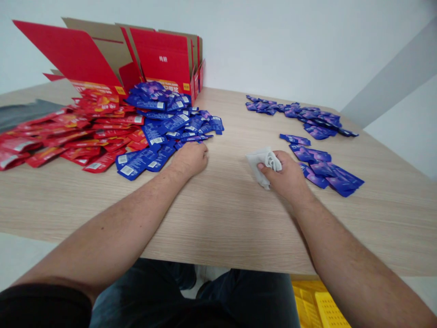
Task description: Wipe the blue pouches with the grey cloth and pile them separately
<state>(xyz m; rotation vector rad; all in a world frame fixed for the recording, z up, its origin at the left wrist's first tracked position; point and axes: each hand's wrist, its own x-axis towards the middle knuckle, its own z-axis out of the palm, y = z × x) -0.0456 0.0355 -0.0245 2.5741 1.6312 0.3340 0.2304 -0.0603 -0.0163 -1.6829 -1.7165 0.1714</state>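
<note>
– Now, what is held in the right hand point(290, 175)?

– A crumpled white cloth point(264, 160) is clenched there. The fingers are curled tight over it and the thumb is pressed against its side, so a wad is bunched at the knuckles and a loose corner is draped onto the pale wood-grain table point(221, 214). It is probably gathered up that way so that it can be managed with one hand.

– And the left hand point(191, 157)?

– It is laid knuckles-up at the near edge of the heap of small blue foil sachets point(164, 123), with the fingertips tucked toward the nearest sachet. Contact is seen, but whether anything is pinched cannot be told, since the fingers are hidden by the back of the hand.

– How are the other packets arranged?

– A spread of small red foil sachets point(75, 132) is piled to the left of the blue heap, touching it. Both are banked against the opened red cardboard cartons point(160, 59), whose flaps are folded wide. A loose cluster of purple-faced sachets point(324, 171) is laid flat just beside the right hand, and a further row of the same sachets point(300, 114) is set well apart toward the far edge. These are judged to be placed apart so that they are not mixed with the heap.
</note>
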